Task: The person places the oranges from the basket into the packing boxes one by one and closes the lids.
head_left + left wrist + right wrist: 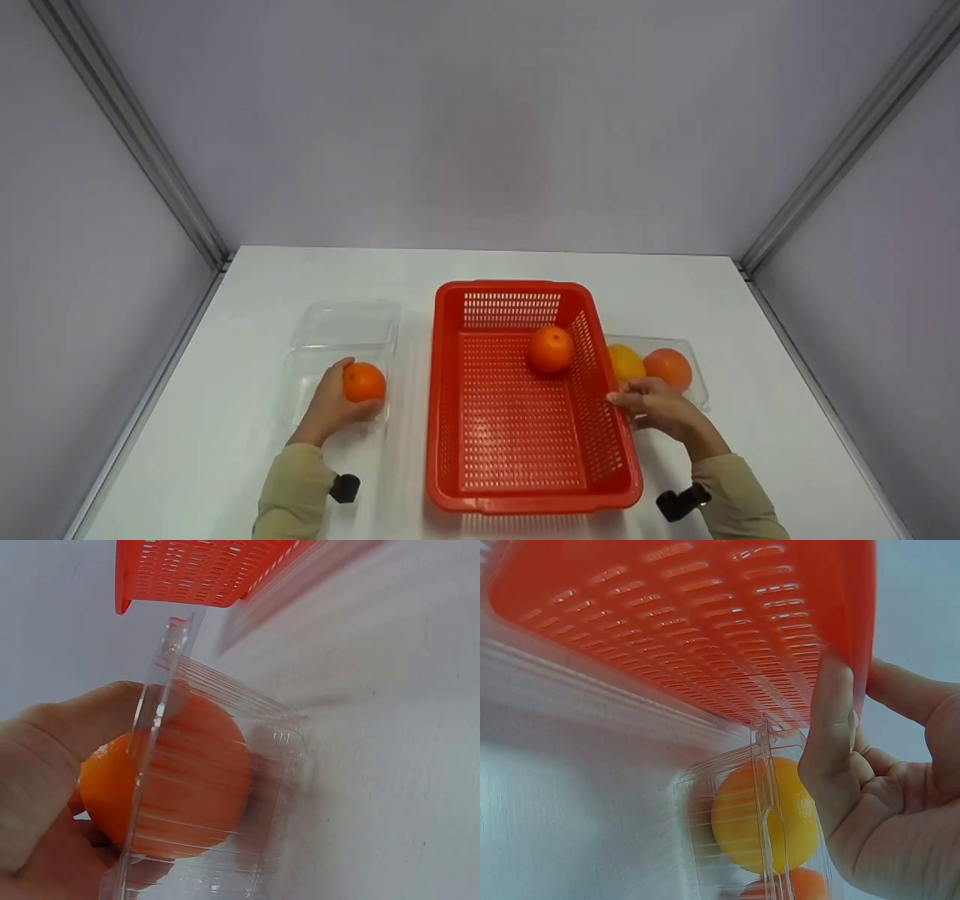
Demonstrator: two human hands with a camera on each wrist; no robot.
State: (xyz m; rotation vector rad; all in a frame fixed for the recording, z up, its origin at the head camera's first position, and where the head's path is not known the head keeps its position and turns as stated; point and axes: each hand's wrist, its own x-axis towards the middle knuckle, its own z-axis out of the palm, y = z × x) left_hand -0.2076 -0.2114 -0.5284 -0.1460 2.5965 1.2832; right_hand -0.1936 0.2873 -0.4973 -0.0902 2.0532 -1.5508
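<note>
An orange (364,382) is in the grip of my left hand (330,405), fingers and thumb around its sides. In the left wrist view the orange (187,772) sits within the walls of a clear plastic clamshell box (281,727), whose lid (349,322) lies folded back. My right hand (660,409) pinches the right rim of a red plastic basket (474,504) between thumb and fingers. Inside the basket, near its right wall, lies another orange (551,349).
Right of the basket a second clear box (697,375) holds a yellow fruit (626,364) and an orange-red fruit (669,368), partly hidden by the basket and my right hand. Everything stands on a white table (337,270) with grey walls (480,135) around it.
</note>
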